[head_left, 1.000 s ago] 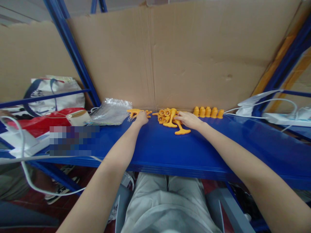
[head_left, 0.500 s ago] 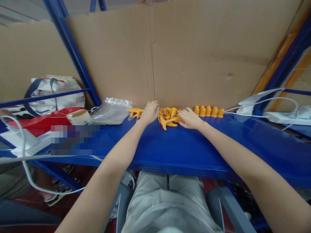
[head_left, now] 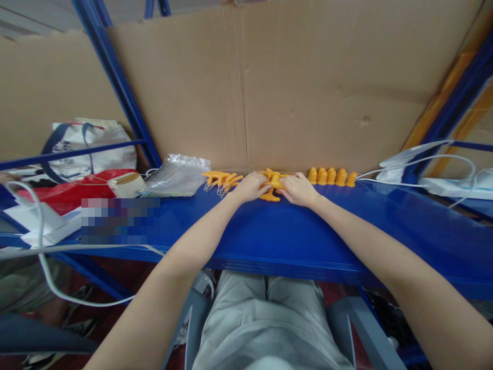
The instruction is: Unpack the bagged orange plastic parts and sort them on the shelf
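Between my hands on the blue shelf lies a small pile of orange plastic parts (head_left: 274,181), some branched like antlers. My left hand (head_left: 251,187) is closed on the pile's left side, its fingertips on an orange part. From the right, my right hand (head_left: 300,189) grips an orange part with bent fingers. The hands partly cover the pile, so each part's exact shape is hidden. Left of my left hand lies a row of orange branched pieces with metal chains (head_left: 221,180). To the right stand several orange bell-shaped pieces (head_left: 332,176) upright in a row.
A cardboard sheet (head_left: 308,87) backs the blue shelf (head_left: 285,231). Clear plastic bags (head_left: 175,177) lie left of the chained pieces. Farther left are a red bag (head_left: 77,190), a white tote (head_left: 92,149) and a white cable (head_left: 42,262). A power strip (head_left: 450,186) sits at right.
My left hand has moved right, from over the chained pieces to the pile, uncovering more of that row. My right hand stays at the pile, its fingers shifted slightly.
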A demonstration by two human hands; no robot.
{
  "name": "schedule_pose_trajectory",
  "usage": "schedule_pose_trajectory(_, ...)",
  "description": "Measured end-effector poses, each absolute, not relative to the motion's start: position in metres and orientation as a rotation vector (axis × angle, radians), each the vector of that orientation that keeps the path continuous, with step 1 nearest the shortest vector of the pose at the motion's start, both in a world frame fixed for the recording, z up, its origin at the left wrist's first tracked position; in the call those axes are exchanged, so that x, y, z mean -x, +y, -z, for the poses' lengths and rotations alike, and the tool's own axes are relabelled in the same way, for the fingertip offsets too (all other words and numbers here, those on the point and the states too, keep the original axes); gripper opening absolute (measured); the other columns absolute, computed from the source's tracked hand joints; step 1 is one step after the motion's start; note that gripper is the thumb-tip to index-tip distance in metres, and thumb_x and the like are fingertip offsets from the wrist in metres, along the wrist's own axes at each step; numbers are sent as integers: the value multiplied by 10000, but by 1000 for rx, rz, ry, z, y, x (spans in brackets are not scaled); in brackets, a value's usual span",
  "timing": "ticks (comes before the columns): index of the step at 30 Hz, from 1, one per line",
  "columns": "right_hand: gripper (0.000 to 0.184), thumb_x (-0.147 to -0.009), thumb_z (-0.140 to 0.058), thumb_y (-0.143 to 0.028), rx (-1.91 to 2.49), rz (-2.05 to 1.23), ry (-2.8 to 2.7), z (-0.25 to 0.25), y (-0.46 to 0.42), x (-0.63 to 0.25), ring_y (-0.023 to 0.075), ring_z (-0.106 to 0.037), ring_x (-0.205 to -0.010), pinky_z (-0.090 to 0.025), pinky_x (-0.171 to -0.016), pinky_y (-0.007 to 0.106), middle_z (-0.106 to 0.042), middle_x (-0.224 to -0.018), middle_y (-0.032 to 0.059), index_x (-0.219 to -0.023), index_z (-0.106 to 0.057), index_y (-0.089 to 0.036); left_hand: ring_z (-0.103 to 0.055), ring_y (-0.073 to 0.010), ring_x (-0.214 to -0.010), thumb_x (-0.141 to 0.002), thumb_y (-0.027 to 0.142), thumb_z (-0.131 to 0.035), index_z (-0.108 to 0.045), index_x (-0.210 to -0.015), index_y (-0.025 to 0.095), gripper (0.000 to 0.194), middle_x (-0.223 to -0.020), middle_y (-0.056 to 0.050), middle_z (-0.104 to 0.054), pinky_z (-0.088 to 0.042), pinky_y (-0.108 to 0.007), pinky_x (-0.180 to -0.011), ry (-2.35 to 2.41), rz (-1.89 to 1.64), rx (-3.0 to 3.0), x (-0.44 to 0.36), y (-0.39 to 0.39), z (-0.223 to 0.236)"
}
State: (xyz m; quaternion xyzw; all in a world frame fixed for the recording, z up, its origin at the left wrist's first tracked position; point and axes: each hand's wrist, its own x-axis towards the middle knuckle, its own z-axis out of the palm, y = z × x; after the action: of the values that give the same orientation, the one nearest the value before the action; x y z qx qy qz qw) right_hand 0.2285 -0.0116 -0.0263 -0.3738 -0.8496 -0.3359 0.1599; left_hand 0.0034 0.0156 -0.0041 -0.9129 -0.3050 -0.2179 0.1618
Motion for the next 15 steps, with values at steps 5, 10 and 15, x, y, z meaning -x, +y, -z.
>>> schedule_pose_trajectory(5,417,-1010,-374,-296,1092,978,-2366,25,-11,-229,302,-596,-970,-301,-832,388,-701,-1054,211,-1241,-614,-46,-669,-239,-929,-973,244,-454,-678,-873,153,262,-909,-104,-727,-468,-428,-975,-863,698,2532,-6,11,1)
schedule_pose_trajectory(10,382,-1006,-391,-286,1077,1003,-2357,25,-11,-228,295,-591,-942,-292,-815,380,-699,-1026,199,-1198,-623,-51,-673,-221,-854,-945,235,-463,-658,-798,157,256,-832,-91,-717,-485,-387,-929,-823,737,2558,-7,11,-1)
schedule_pose_trajectory(15,355,-1000,-405,-269,1058,1008,-2358,26,-10,-227,291,-584,-949,-283,-821,379,-700,-1042,190,-1200,-620,-69,-664,-209,-762,-914,297,-511,-648,-769,164,239,-775,-83,-704,-495,-322,-766,-822,753,2603,-3,11,-2)
